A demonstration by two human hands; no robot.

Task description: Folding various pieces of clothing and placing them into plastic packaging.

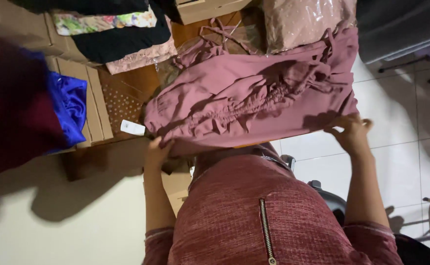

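A dusty-pink garment (254,98) with gathered, ruched fabric and thin straps is spread out in front of me. My left hand (157,151) grips its near edge at the left, next to a small white tag (132,127). On the right, my right hand (352,131) holds the garment's near right corner. Both forearms reach out from pink knit sleeves. My pink knit top with a zipper (265,230) fills the lower middle of the view.
Flattened cardboard (97,113) lies to the left with a shiny blue cloth (70,108) and a dark red cloth (13,108). Black, floral and pale pink clothes (121,34) are piled behind. A plastic-wrapped pink package (303,19) sits beyond the garment. White floor tiles (401,118) lie at right.
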